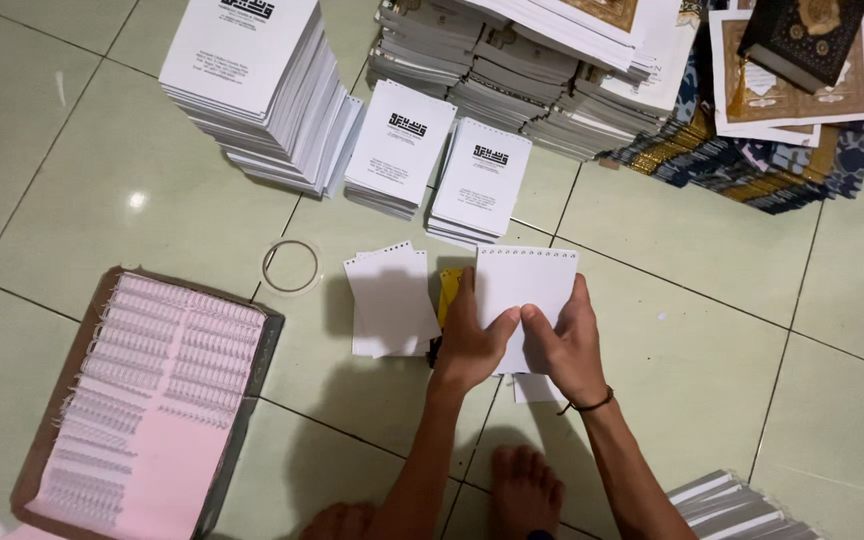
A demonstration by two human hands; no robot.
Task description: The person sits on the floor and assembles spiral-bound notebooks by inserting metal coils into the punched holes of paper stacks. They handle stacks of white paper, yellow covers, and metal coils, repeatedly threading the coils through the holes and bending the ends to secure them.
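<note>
Both my hands hold a thin white booklet of punched sheets [525, 285] upright over the tiled floor, its row of holes along the top edge. My left hand [470, 340] grips its lower left side and my right hand [564, 345] its lower right, thumbs pressed on the front. A yellow object [448, 292] shows just behind my left hand. A loose stack of white punched sheets [390, 300] lies to the left of it.
An open box of white wire binding combs on pink paper [152, 390] sits at the lower left. A clear tape ring [290, 266] lies nearby. Tall stacks of white printed booklets [262, 90], [479, 178] and dark patterned covers [752, 150] line the far side. My bare feet [522, 490] are below.
</note>
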